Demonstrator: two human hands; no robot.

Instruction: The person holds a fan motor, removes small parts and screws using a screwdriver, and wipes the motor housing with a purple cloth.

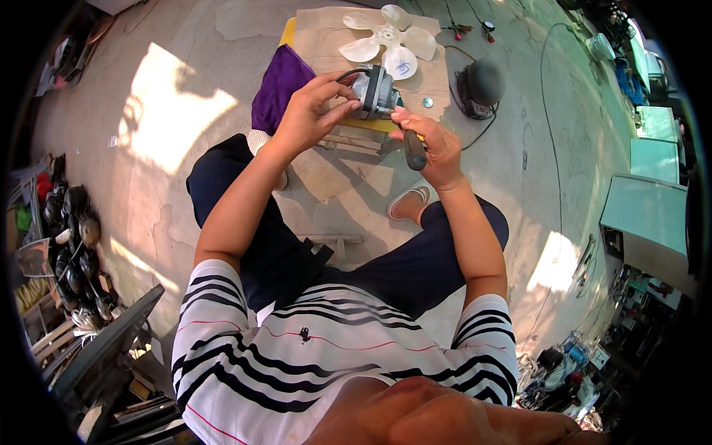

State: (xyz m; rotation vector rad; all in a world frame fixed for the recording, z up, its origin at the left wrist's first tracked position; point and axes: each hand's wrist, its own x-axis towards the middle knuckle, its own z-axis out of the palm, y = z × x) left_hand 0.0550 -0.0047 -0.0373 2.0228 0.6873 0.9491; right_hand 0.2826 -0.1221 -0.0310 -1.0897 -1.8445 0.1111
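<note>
A small electric motor (377, 90), silvery with a dark band round it and a black lead, is held over the cardboard in front of me. The fingers and thumb of my left hand (315, 111) are closed on its left side. In my right hand (436, 144) is a screwdriver (414, 150) with a dark handle, its butt toward me. Its metal shank points at the motor's lower right; whether the tip touches is too small to tell. Just beyond the motor lies a white fan blade wheel (389, 37), and a small round metal piece (428, 102) is right of the motor.
The brown cardboard (315, 37) covers a low yellow-edged stand. A purple cloth (280, 85) hangs over its left side. Right of it, a dark round-topped device (482, 83) with a cord sits on the concrete floor. Clutter lines both sides; a pale green cabinet (645, 211) stands right.
</note>
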